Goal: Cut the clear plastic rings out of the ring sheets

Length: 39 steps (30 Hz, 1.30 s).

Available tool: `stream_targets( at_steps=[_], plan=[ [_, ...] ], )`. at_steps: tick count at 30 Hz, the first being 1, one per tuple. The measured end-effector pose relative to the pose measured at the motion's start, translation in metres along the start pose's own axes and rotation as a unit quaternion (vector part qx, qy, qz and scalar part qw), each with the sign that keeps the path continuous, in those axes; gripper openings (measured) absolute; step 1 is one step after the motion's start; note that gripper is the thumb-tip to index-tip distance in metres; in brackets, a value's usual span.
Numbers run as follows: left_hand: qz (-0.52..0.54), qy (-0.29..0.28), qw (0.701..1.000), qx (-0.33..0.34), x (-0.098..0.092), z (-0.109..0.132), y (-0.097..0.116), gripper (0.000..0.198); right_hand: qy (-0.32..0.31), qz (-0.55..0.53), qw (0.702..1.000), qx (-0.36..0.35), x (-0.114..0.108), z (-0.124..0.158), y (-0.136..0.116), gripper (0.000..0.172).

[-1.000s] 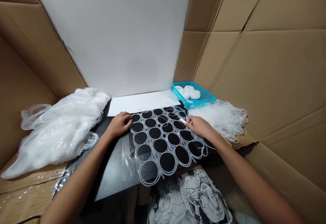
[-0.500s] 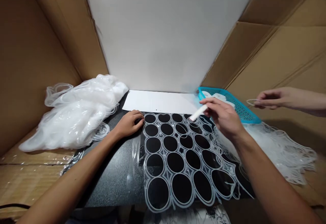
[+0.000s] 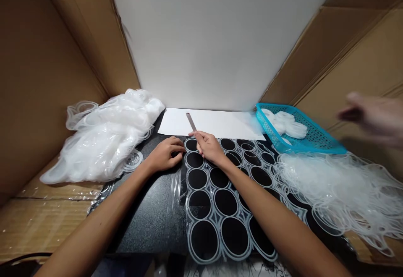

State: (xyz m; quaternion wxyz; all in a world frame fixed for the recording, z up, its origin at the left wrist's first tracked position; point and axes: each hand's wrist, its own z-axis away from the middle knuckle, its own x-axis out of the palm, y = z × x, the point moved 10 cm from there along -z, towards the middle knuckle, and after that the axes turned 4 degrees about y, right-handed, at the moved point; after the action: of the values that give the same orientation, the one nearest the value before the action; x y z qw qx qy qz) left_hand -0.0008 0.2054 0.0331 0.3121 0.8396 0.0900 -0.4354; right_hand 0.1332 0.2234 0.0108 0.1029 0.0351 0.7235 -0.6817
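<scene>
Well, at nine o'clock a heap of clear film (image 3: 103, 138) lies on the cardboard, well apart from the work. My left hand (image 3: 165, 154) sits at the ten o'clock corner of the sheet of rings (image 3: 217, 201), fingers curled close with the tips at its edge; whether they pinch or only press, I cannot tell. My right hand (image 3: 208, 146), just beside it, grips a thin stick (image 3: 191, 121) whose end points toward eleven o'clock over the white paper (image 3: 220, 124). The sheet lies flat on the dark table top (image 3: 151, 210). Where my arm does not hide it, every ring looks joined to its neighbours, so I judge none freed from it yet. At two o'clock a blue basket (image 3: 317, 145) holds white discs (image 3: 285, 121). At three o'clock a tangle of loose rings (image 3: 340, 184) covers the sheet's right edge. Another person's hand (image 3: 374, 115), blurred, hovers beyond.
</scene>
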Motion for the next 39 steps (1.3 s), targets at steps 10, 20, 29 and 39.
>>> stream_targets(
  at_steps=[10, 20, 29, 39],
  plan=[
    [-0.021, -0.004, 1.0, 0.011, -0.001, 0.001, 0.005, 0.028, 0.05, 0.075, 0.994, -0.065, -0.014, 0.007, -0.001, 0.03],
    [-0.031, -0.019, 0.998, 0.054, 0.003, 0.002, 0.013, 0.028, 0.009, 0.122, 0.988, -0.092, -0.011, 0.012, -0.005, 0.013],
    [-0.029, -0.025, 0.998, 0.055, 0.003, 0.003, 0.014, 0.027, -0.021, 0.213, 0.962, -0.168, -0.009, 0.019, -0.02, 0.014],
    [-0.07, -0.044, 0.996, 0.042, 0.006, 0.005, 0.017, 0.033, -0.067, 0.243, 0.945, -0.209, 0.004, 0.026, -0.029, 0.027]
  ],
)
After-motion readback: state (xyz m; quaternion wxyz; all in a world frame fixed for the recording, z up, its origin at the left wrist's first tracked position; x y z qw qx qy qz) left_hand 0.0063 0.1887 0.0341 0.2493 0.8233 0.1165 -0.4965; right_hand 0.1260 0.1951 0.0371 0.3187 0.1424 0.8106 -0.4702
